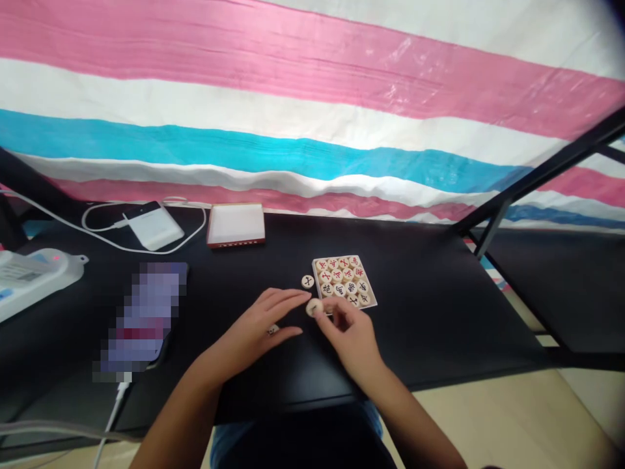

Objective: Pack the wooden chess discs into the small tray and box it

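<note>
Bright, even, diffuse illumination is recorded; no light source is visible. Soft shadows are cast on the table point(420, 312) beneath the left hand point(254, 332) and right hand point(349, 335). Glare is seen on the striped sheet point(405, 55). Barrel distortion bends the frame edges, and the top right corner is darkened and blurred.

Nothing here can be read word for word from where I stand. The round wooden Chinese chess pieces point(344, 280) in the square tray point(370, 302) carry carved characters in red and black, all too small to make out. The loose piece point(307, 281) beside the tray shows one black character, and the second piece point(314, 307) only a faint mark. The power strip point(34, 277) on the worktop point(430, 306) has a printed label (tiny, sadly, and just as unreadable).
</note>
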